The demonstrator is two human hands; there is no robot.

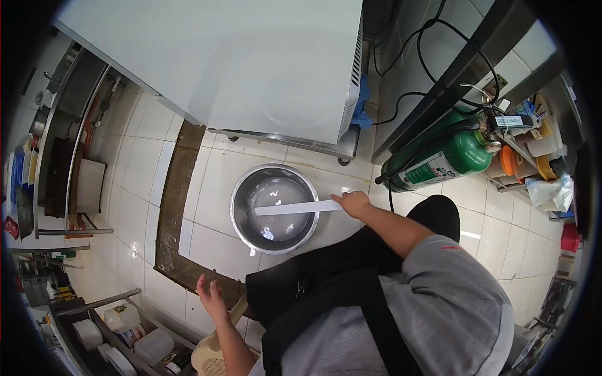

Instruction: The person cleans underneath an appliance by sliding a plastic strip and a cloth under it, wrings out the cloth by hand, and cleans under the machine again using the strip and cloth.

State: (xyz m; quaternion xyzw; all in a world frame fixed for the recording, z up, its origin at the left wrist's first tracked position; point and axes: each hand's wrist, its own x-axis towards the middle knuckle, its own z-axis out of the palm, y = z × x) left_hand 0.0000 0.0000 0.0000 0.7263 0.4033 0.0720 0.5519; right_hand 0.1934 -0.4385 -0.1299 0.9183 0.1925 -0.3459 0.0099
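A round metal pot [236, 219] stands on the tiled floor and holds a cloudy, whitish liquid. My right hand [352, 204] is closed on the end of a long, flat white strip [301, 207], just beyond the pot's right rim. The strip crosses that rim, and its far end is over or in the liquid; which of the two I cannot tell. At the lower left, my left hand [213, 298] is raised with its fingers apart, holding nothing, away from the pot.
A large white appliance [251, 62] on a wheeled metal base is beyond the pot. To the right lies a green cylinder [439, 156] among black cables. Shelves with containers [125, 326] line the lower left, near a beige perforated basket [210, 357].
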